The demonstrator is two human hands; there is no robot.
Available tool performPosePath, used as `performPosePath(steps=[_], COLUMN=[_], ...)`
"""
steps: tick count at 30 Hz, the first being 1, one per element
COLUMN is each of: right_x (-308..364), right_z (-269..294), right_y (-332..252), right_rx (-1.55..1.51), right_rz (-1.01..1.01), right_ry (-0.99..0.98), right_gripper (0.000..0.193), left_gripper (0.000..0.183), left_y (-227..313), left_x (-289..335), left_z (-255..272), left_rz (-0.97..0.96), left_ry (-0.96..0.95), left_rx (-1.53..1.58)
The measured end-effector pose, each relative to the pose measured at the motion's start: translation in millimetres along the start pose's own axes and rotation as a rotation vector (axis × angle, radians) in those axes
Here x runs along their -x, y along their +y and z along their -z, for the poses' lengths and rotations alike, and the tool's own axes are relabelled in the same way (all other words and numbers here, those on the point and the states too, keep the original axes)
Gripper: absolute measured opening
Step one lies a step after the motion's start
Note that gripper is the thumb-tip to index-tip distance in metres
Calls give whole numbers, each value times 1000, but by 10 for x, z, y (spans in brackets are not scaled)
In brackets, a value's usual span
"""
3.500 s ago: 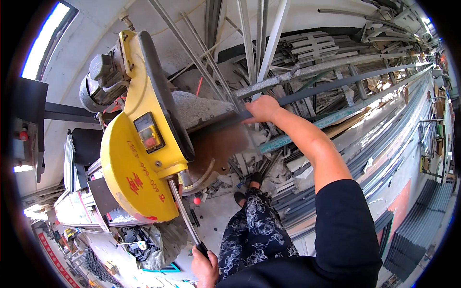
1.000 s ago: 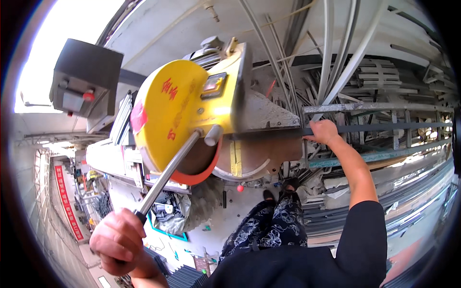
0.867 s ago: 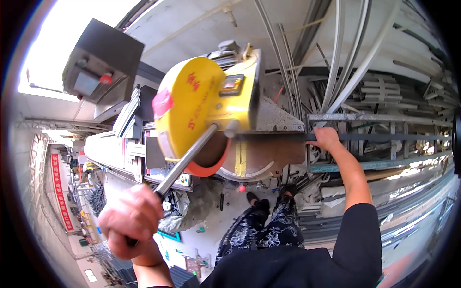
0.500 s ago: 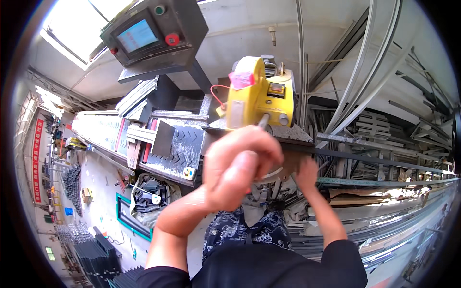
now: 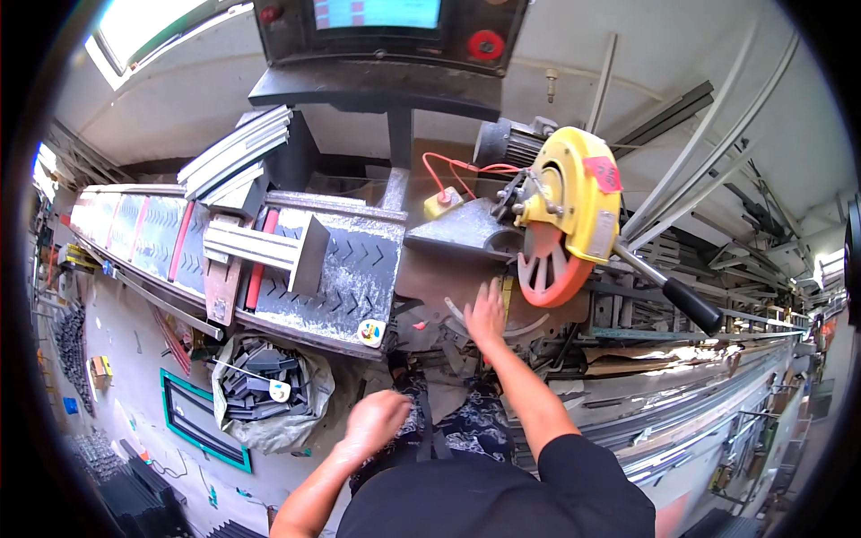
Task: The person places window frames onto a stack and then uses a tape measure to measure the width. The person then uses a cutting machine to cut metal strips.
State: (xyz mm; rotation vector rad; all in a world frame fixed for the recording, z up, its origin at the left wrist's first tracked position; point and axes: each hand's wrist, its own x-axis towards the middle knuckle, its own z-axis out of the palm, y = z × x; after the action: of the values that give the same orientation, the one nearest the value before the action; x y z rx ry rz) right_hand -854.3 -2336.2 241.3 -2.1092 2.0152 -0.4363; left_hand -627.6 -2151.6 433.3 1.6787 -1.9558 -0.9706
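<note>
My right hand [image 5: 486, 314] reaches over the brown base plate [image 5: 421, 278] of a yellow cut-off saw [image 5: 574, 184]. Its fingers are stretched out beside a narrow yellow strip [image 5: 507, 300]; whether they touch the plate I cannot tell. The saw's disc has an orange-red rim [image 5: 552, 291], and its black-gripped handle [image 5: 692, 305] slants out to the right, away from both hands. Low in front of my body is my left hand [image 5: 377, 423], its fingers smeared by motion and partly hidden. No object shows in it.
Left of the saw runs a roller bench [image 5: 345, 260] carrying cut grey profiles [image 5: 251, 242]. A control box with a screen [image 5: 381, 13] hangs above. Below the bench sits a sack of offcuts [image 5: 269, 394]. Long metal bars [image 5: 664, 421] are stacked at the right.
The view has shifted. My left hand has dropped from before the saw to near my lap. My right hand is now over the base plate. The saw head appears turned, its handle now pointing right.
</note>
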Motion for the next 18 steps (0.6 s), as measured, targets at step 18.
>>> performPosePath(steps=[18], right_x=[-211], right_z=[-203], right_y=[50], right_rx=[78], right_rz=[40], right_ry=[23], right_gripper=[65], left_gripper=[20], left_y=[-880], left_x=[596], left_z=[-404], left_rz=[331], left_ry=[-205], left_rx=[-6])
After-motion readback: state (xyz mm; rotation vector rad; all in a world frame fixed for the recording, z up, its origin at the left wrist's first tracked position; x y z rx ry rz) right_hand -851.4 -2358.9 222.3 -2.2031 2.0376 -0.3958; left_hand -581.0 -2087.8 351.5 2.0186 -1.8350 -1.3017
